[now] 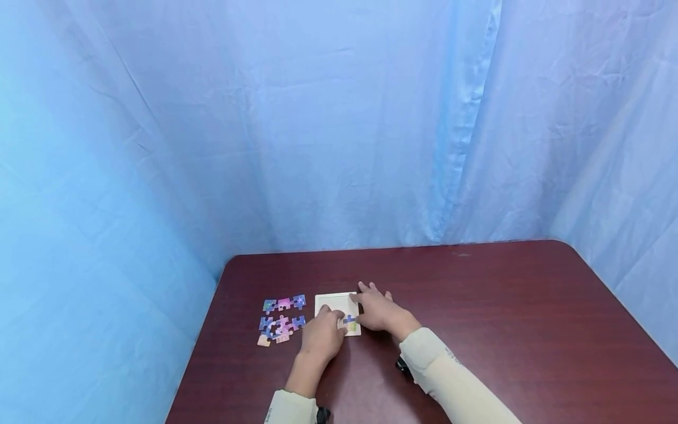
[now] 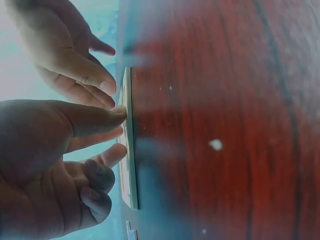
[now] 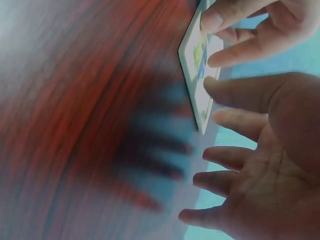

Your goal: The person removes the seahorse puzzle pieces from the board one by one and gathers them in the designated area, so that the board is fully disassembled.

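Note:
In the head view a pale square puzzle tray (image 1: 333,295) lies on the table. A blue and yellow-green patch of puzzle (image 1: 352,324) sits in its near right corner. My left hand (image 1: 322,334) reaches over the tray's near left part; its thumb and forefinger touch down by the patch, apart from each other, the outer fingers bent. Along the tray's right side is my right hand (image 1: 377,310), thumb at the patch, fingers spread; the right wrist view shows nothing held in that hand (image 3: 280,150). Whether a loose piece lies under the left fingertips is hidden.
Left of the tray lie several loose puzzle pieces (image 1: 283,304), pink, purple and blue, in rough rows on the dark red table (image 1: 503,312). Some near ones overlap or touch. A light blue curtain (image 1: 339,147) hangs behind the table and at both sides.

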Demonstrator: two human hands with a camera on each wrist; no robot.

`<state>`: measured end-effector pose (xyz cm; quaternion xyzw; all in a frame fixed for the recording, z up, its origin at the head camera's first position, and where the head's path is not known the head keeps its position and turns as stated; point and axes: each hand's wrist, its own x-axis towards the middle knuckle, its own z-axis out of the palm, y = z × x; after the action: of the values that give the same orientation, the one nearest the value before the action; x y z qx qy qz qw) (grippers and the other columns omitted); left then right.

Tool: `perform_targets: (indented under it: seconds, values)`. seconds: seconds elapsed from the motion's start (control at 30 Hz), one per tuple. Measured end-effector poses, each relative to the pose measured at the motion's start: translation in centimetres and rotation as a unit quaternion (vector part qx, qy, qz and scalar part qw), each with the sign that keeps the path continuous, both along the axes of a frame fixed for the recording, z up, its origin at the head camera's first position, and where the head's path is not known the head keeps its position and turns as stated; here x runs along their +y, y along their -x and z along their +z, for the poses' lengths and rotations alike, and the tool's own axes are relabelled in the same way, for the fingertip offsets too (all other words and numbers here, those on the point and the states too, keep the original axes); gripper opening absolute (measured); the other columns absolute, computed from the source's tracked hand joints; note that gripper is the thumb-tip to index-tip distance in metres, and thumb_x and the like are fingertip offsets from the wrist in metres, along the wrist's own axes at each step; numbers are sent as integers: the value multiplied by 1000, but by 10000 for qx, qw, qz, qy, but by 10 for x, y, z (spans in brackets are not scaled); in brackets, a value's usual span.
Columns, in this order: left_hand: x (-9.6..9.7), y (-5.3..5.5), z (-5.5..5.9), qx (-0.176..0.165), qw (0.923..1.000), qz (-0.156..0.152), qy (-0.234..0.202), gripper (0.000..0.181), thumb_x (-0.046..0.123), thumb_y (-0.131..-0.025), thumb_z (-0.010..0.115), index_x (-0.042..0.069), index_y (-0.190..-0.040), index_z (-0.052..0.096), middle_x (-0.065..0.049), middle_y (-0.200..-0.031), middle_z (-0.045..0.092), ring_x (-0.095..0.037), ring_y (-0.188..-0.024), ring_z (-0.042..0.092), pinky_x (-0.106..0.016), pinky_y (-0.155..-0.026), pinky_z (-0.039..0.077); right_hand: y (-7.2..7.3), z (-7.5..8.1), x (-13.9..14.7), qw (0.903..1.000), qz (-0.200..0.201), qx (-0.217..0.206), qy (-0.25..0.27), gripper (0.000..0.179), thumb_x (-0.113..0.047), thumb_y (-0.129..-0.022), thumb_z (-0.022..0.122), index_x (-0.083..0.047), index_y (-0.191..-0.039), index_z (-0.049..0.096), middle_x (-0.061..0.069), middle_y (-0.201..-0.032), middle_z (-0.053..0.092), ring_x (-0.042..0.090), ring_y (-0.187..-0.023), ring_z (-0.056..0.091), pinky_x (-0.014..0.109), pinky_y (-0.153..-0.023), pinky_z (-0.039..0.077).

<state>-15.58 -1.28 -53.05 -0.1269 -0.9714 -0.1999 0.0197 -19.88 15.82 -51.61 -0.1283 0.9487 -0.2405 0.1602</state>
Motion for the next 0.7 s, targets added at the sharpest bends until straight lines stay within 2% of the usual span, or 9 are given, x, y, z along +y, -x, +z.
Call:
perform_targets:
  seconds: [0.23,0.47,0.7]
  values:
    - [1,1,1,79,10000,-14,-40,28,18,-88,82,12,-115,81,-12,-104,70,-30,-82,74,-46,-72,59,0,-2,6,9997,74,-212,-13,81,-26,-85,86,-14,-157,51,25,-174,23,51,-162,16,81,-121,15]
    - [1,-1,-1,86,9997,-5,-242,24,14,-85,83,9,-108,81,-9,-98,69,-27,-81,72,-43,-72,58,-1,-4,5,9995,-1,-300,-83,84,-28,-85,89,-15,-159,49,23,-175,22,48,-164,13,80,-122,13]
    - [1,-3,0,33,9986,-24,-534,24,11,-83,87,10,-100,70,-5,-93,65,-22,-78,67,-40,-68,55,-4,-2,3,9992,-22,-378,-144,87,-27,-85,90,-15,-159,48,24,-175,20,49,-164,10,81,-122,12]
